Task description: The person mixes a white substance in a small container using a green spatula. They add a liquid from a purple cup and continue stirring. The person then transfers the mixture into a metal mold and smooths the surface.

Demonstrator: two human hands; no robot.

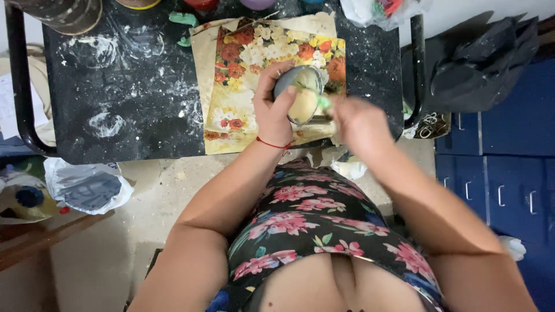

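Note:
My left hand grips a small round tin with pale cream paint inside, tilted toward me. My right hand is blurred and holds a thin green-handled tool whose tip reaches into the tin. Both hands hover over a flat panel with a flower picture in red, white and yellow, which lies on a black, paint-speckled table. A red thread circles my left wrist.
Paint jars line the table's far edge. A crumpled white plastic bag and a paint palette lie on the floor at left. Blue metal drawers stand at right, under a black bag.

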